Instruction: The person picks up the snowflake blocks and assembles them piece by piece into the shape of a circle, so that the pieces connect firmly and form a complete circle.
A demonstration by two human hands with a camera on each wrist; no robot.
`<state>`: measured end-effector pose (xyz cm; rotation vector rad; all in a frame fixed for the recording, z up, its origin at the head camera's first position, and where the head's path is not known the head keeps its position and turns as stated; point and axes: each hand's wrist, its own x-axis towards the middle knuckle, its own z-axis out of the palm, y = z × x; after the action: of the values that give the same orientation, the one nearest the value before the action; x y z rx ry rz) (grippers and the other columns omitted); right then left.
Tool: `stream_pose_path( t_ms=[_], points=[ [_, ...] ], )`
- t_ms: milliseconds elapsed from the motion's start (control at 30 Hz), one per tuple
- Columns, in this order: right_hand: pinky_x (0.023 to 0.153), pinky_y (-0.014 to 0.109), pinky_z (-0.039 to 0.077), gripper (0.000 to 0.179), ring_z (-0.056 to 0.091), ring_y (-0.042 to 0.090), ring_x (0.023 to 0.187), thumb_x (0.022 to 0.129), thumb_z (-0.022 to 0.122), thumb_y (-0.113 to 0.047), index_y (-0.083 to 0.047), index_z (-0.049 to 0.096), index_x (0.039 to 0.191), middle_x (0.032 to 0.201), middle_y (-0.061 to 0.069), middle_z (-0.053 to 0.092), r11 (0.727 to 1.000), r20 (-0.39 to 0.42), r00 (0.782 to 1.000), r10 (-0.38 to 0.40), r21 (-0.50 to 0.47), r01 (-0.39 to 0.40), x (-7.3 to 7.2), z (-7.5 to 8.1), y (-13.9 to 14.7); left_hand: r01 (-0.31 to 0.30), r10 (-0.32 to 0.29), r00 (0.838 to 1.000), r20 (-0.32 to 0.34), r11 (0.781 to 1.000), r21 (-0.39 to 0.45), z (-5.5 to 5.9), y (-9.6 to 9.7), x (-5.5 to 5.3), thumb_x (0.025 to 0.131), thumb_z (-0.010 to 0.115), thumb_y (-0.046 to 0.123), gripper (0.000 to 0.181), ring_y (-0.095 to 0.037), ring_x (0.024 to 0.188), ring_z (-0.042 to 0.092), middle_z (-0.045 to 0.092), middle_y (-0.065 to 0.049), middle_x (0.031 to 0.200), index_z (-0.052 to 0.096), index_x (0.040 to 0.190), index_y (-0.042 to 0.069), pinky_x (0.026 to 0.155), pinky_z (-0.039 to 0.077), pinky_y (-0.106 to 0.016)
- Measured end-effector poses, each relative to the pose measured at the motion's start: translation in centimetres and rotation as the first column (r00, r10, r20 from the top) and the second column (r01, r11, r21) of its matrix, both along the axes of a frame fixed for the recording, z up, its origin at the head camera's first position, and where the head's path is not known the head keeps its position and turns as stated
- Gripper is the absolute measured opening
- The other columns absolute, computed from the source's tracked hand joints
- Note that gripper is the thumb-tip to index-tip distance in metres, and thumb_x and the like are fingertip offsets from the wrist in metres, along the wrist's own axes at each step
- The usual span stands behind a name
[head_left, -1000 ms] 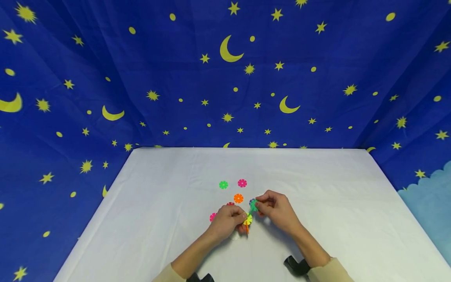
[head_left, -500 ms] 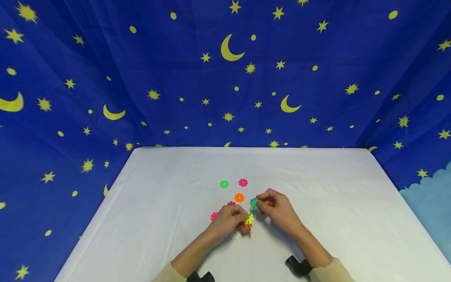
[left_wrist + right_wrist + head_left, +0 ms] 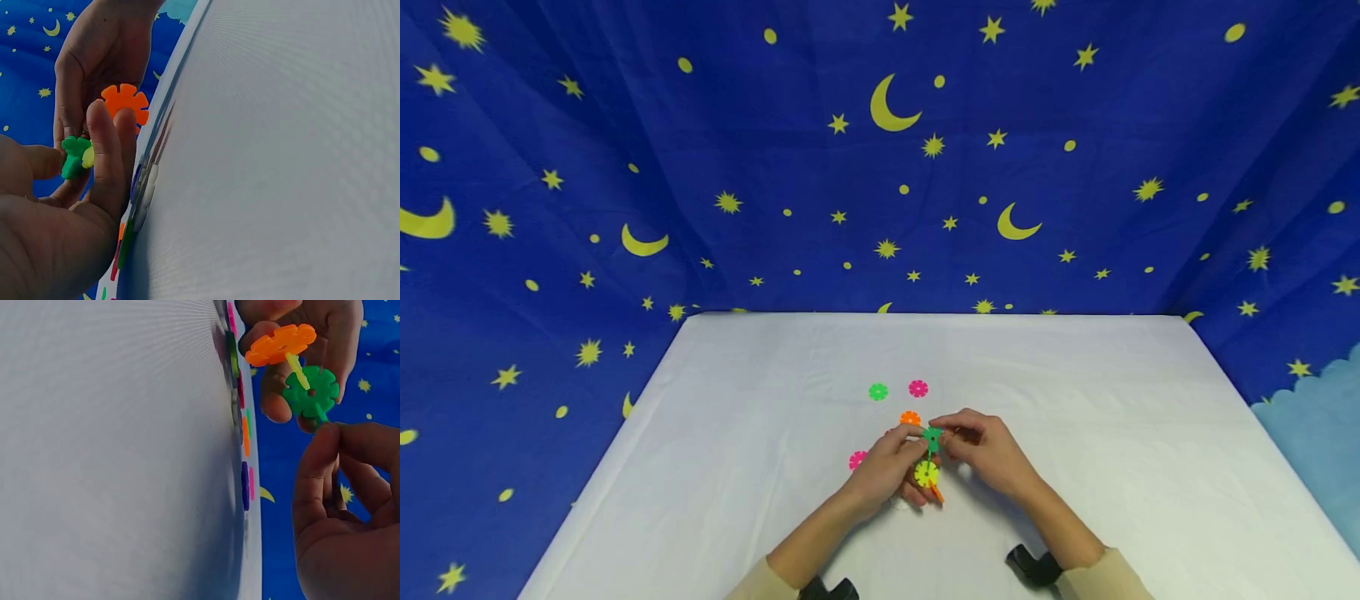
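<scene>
Notched plastic discs are joined edge to edge in a short chain between the two hands. At its lower end is an orange disc (image 3: 281, 345), slotted into a yellow disc (image 3: 927, 474), which joins a green disc (image 3: 311, 392). A further green disc (image 3: 932, 438) stands at the upper end, face toward the head camera. My left hand (image 3: 882, 471) pinches the green part of the chain between thumb and fingers, with other fingers spread behind the yellow disc. My right hand (image 3: 988, 443) pinches the upper green disc at its right edge with thumb and forefinger.
Loose discs lie on the white-covered table (image 3: 760, 417): a green one (image 3: 877, 392), a pink one (image 3: 917, 388), another orange one (image 3: 910, 417) and a second pink one (image 3: 858, 460) partly behind the left hand. A purple disc (image 3: 245, 485) shows edge-on. Black wrist devices (image 3: 1033, 567) sit under the forearms.
My right hand has moved left, bringing the upper green disc to the left fingertips. The chain has turned, and the left fingers now spread below it. A red disc is now hidden.
</scene>
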<state>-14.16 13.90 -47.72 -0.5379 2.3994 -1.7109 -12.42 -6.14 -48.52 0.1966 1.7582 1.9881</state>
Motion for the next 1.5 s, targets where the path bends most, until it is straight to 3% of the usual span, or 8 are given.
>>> stream_pose_path(
  t_ms=[167, 233, 400, 533, 833, 1067, 1333, 1500],
  points=[
    [0.063, 0.029, 0.053, 0.022, 0.062, 0.017, 0.071, 0.091, 0.064, -0.008, -0.008, 0.070, 0.113, 0.091, 0.001, 0.065, 1.000, -0.024, 1.000, 0.020, 0.007, -0.020, -0.1, -0.1, -0.1, -0.009, 0.009, 1.000, -0.024, 1.000, -0.009, -0.1, 0.0, 0.0, 0.100, 0.053, 0.023, 0.027, -0.027, 0.056, 0.063, 0.061, -0.014, 0.086, 0.058, 0.113, 0.001, 0.057, 0.056, -0.041],
    [0.063, 0.031, 0.053, 0.022, 0.063, 0.019, 0.071, 0.092, 0.063, -0.005, -0.005, 0.069, 0.113, 0.091, 0.004, 0.065, 1.000, -0.005, 1.000, 0.024, 0.008, -0.024, 0.2, 0.8, -0.3, -0.010, 0.009, 0.999, -0.035, 1.000, -0.022, -0.1, -0.1, 0.0, 0.099, 0.055, 0.025, 0.027, -0.031, 0.057, 0.064, 0.062, -0.015, 0.084, 0.059, 0.111, 0.001, 0.058, 0.056, -0.043],
    [0.066, 0.033, 0.054, 0.020, 0.063, 0.026, 0.073, 0.094, 0.061, -0.008, -0.002, 0.067, 0.112, 0.090, 0.012, 0.067, 1.000, 0.055, 0.998, -0.007, 0.003, 0.007, 0.0, 1.3, -0.4, -0.050, 0.049, 0.998, -0.041, 0.998, -0.042, -0.2, -0.3, 0.0, 0.099, 0.054, 0.024, 0.026, -0.030, 0.055, 0.063, 0.066, -0.020, 0.096, 0.060, 0.105, -0.001, 0.055, 0.055, -0.044],
    [0.066, 0.033, 0.053, 0.021, 0.062, 0.028, 0.074, 0.094, 0.062, -0.014, -0.002, 0.067, 0.110, 0.089, 0.016, 0.067, 0.999, 0.048, 0.998, -0.037, 0.000, 0.037, -1.0, 0.9, -0.1, -0.103, 0.102, 0.994, -0.026, 0.994, -0.047, -0.2, -0.2, -0.1, 0.099, 0.054, 0.021, 0.024, -0.024, 0.051, 0.063, 0.067, -0.021, 0.095, 0.060, 0.100, -0.002, 0.051, 0.055, -0.040],
    [0.061, 0.030, 0.050, 0.018, 0.059, 0.015, 0.075, 0.091, 0.066, -0.013, -0.007, 0.070, 0.107, 0.090, -0.003, 0.067, 0.976, -0.070, 0.997, -0.036, 0.212, 0.051, -3.2, 0.6, 0.6, -0.092, 0.091, 0.996, -0.015, 0.995, -0.048, -0.1, -0.2, -0.1, 0.098, 0.054, 0.018, 0.021, -0.018, 0.048, 0.059, 0.067, -0.022, 0.093, 0.062, 0.098, -0.002, 0.049, 0.054, -0.039],
    [0.067, 0.029, 0.049, 0.024, 0.056, 0.013, 0.079, 0.086, 0.070, -0.009, -0.007, 0.070, 0.109, 0.092, -0.001, 0.063, 0.938, -0.089, 0.995, 0.037, 0.346, -0.004, -3.6, -0.2, 1.2, -0.087, 0.084, 0.996, -0.035, 0.993, -0.077, 0.0, -0.2, -0.1, 0.098, 0.055, 0.020, 0.022, -0.017, 0.049, 0.058, 0.068, -0.020, 0.091, 0.063, 0.098, -0.001, 0.050, 0.055, -0.037],
    [0.069, 0.029, 0.048, 0.022, 0.054, 0.012, 0.078, 0.082, 0.074, -0.007, -0.009, 0.073, 0.104, 0.090, -0.001, 0.061, 0.912, -0.151, 0.985, 0.077, 0.410, -0.008, -3.7, -0.8, 1.3, -0.081, 0.079, 0.996, -0.037, 0.995, -0.060, -0.2, -0.1, -0.1, 0.098, 0.055, 0.019, 0.023, -0.017, 0.047, 0.056, 0.067, -0.023, 0.092, 0.062, 0.096, -0.002, 0.049, 0.054, -0.036],
    [0.063, 0.029, 0.045, 0.019, 0.051, 0.013, 0.073, 0.080, 0.076, -0.007, -0.012, 0.069, 0.096, 0.082, -0.002, 0.057, 0.916, -0.124, 0.991, 0.056, 0.400, -0.002, -3.7, -0.8, 1.3, -0.075, 0.072, 0.997, -0.037, 0.995, -0.067, -0.2, -0.1, -0.1, 0.098, 0.056, 0.020, 0.023, -0.017, 0.046, 0.055, 0.067, -0.022, 0.092, 0.062, 0.096, -0.002, 0.049, 0.054, -0.037]
  ],
)
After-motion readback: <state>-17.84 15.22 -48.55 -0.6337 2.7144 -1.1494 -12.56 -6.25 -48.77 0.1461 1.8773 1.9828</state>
